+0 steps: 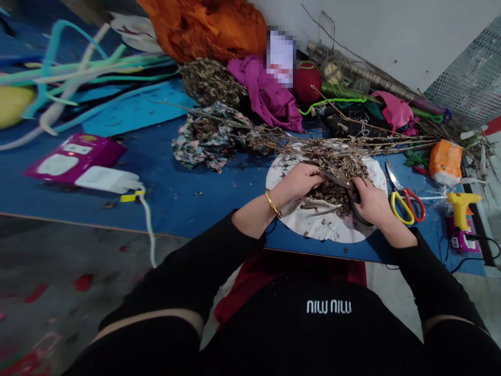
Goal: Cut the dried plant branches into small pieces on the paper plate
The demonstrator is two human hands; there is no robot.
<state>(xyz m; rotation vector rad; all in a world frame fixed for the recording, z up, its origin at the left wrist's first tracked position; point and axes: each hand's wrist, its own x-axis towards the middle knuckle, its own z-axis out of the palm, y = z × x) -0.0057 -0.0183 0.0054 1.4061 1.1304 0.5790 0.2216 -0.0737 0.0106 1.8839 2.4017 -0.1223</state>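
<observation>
My left hand (299, 183) is closed around dried twigs (309, 143) over a white paper plate (313, 222). A gold bangle sits on that wrist. My right hand (371, 201) grips black-handled scissors (338, 178), whose blades point left toward the left hand's fingers. A heap of dried leaf bits (334, 193) lies on the plate between the two hands. Long dry branches stretch across the plate's far edge.
Red-and-yellow scissors (405, 201) lie right of the plate, with a yellow glue gun (462, 206) and an orange packet (445, 161) beyond. A purple power strip (74, 156) sits at left. Cloths, pipe cleaners and branches crowd the back of the blue table (188, 193).
</observation>
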